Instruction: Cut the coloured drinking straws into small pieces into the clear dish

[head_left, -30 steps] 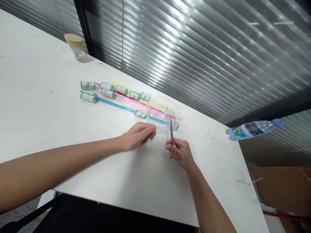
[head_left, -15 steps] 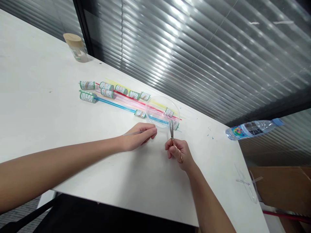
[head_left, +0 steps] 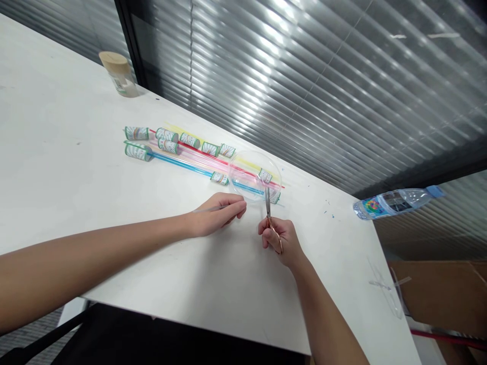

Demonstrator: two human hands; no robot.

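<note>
My left hand (head_left: 216,215) rests on the white table (head_left: 76,172) with its fingers pinched round a thin clear straw (head_left: 207,208) that sticks out to the left. My right hand (head_left: 279,243) grips small copper-handled scissors (head_left: 269,213), blades pointing away toward a clear round dish (head_left: 254,175). The blades look nearly closed. Beyond the hands lie several coloured straws (head_left: 190,161) and small green-and-white rolls (head_left: 137,133); some straws and rolls show through the dish.
A jar with a tan lid (head_left: 116,73) stands at the far left of the table. A water bottle (head_left: 395,202) lies at the right edge. Window blinds (head_left: 323,76) run behind. A brown box (head_left: 437,291) sits on the floor at right.
The scissor blades opened slightly half a second ago and have drawn together again. My right hand shifted a little; my left hand has hardly moved.
</note>
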